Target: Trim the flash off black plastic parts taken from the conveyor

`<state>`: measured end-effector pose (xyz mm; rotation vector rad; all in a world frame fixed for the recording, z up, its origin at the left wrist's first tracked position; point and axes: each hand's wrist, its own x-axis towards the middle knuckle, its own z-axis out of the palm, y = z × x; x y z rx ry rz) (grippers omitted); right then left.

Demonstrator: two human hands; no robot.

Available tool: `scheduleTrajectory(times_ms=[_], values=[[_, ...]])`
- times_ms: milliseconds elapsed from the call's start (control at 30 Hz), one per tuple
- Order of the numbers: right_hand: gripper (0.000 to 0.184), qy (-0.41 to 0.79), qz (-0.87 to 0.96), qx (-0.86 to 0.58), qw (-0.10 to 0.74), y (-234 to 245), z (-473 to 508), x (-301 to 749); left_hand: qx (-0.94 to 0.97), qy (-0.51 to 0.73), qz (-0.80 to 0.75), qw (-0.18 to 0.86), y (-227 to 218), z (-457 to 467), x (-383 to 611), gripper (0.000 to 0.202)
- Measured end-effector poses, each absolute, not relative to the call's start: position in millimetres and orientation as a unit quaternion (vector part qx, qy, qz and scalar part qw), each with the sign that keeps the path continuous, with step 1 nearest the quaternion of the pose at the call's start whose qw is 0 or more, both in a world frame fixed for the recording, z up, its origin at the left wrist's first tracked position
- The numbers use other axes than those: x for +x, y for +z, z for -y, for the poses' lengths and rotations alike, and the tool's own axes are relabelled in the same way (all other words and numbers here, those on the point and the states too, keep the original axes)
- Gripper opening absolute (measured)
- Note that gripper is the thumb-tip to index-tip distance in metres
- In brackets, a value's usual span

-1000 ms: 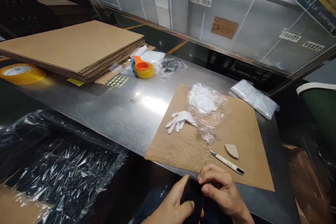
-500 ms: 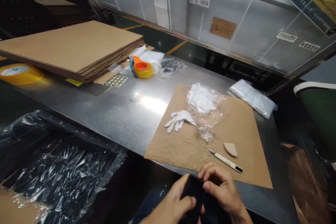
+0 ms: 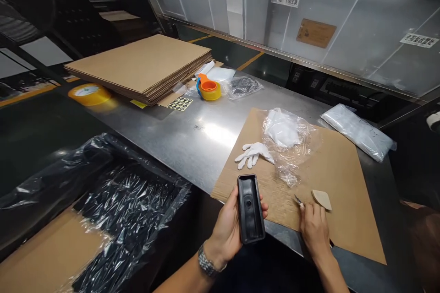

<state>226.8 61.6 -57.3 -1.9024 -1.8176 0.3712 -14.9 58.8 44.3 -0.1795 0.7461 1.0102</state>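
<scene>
My left hand (image 3: 228, 224) is closed around a black, hollow, rectangular plastic part (image 3: 249, 210). Its open side faces up and shows a small round spot inside. On the cardboard sheet (image 3: 357, 219), my right hand (image 3: 314, 226) is closed over a craft knife (image 3: 298, 200); only the blade tip and the dark rear end show past the fingers. Just beyond those fingers lies a beige wedge-shaped pad (image 3: 322, 199). A white glove (image 3: 253, 154) rests farther back, beside a clear plastic bag (image 3: 309, 139) with white cloth-like material (image 3: 282, 128) in it.
A stack of cardboard (image 3: 144, 66), a tape roll (image 3: 90, 94) and an orange tape dispenser (image 3: 208, 86) are on the metal table (image 3: 165, 137). A wrapped white packet (image 3: 357, 130) lies at right. Shiny black plastic film (image 3: 137, 210) lines a box at lower left.
My right hand has left the black part and moved right onto the craft knife. My left hand has raised the part and turned its hollow side up. The view has shifted left.
</scene>
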Motion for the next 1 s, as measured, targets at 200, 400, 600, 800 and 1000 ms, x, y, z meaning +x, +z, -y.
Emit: scheduleTrajectory(times_ms=[200,400,600,800,1000], values=[[0.04,0.336,0.622,-0.668,0.231,-2.4,-31.9,186.5,-0.075,0.567,-0.395,0.719,52.2,-58.4,-13.3,0.043],[0.042,0.632,0.597,-0.48,0.117,55.0,-23.2,139.3,-0.034,0.626,-0.414,0.66,58.6,-62.3,-14.0,0.045],[0.046,0.651,0.612,-0.445,0.069,64.7,-29.3,124.3,-0.008,0.647,-0.435,0.626,55.3,-60.6,-17.3,0.048],[0.048,0.675,0.575,-0.456,0.071,59.4,-27.9,116.0,-0.004,0.647,-0.447,0.618,53.9,-59.2,-19.4,0.05],[0.049,0.666,0.582,-0.462,0.064,57.7,-27.7,114.2,0.001,0.651,-0.444,0.616,53.7,-58.7,-19.2,0.05]])
